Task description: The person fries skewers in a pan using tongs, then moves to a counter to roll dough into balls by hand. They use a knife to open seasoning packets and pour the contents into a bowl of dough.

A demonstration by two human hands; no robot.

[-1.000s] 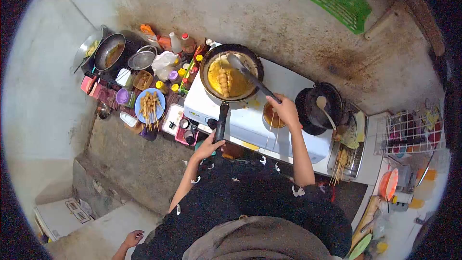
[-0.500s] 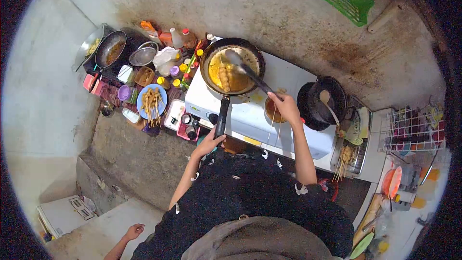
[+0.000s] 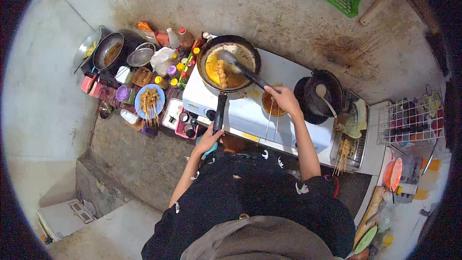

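My left hand (image 3: 210, 139) is closed round the black handle of a frying pan (image 3: 255, 50) on the white stove (image 3: 284, 77). In the pan lie skewered food pieces (image 3: 222, 73) beside yellow egg-like food (image 3: 211, 67). Closed on the dark handle of a spatula (image 3: 248, 72), my right hand (image 3: 284, 98) is right of the pan; the spatula's blade is inside the pan, close to the skewered pieces. Below my right hand, a small bowl (image 3: 267, 102) of brown sauce holds two thin sticks.
A blue plate of skewers (image 3: 139, 102) stands left of the stove, among bottles and tubs. Two woks (image 3: 89, 48) sit behind it. On the right are a dark pot (image 3: 308, 108) with a ladle (image 3: 321, 91), a metal tray with skewers (image 3: 342, 156) and a wire rack (image 3: 409, 120).
The spatula's blade has moved down and left toward the skewered pieces, which look more upright. Another person's hand at the lower left has gone from view.
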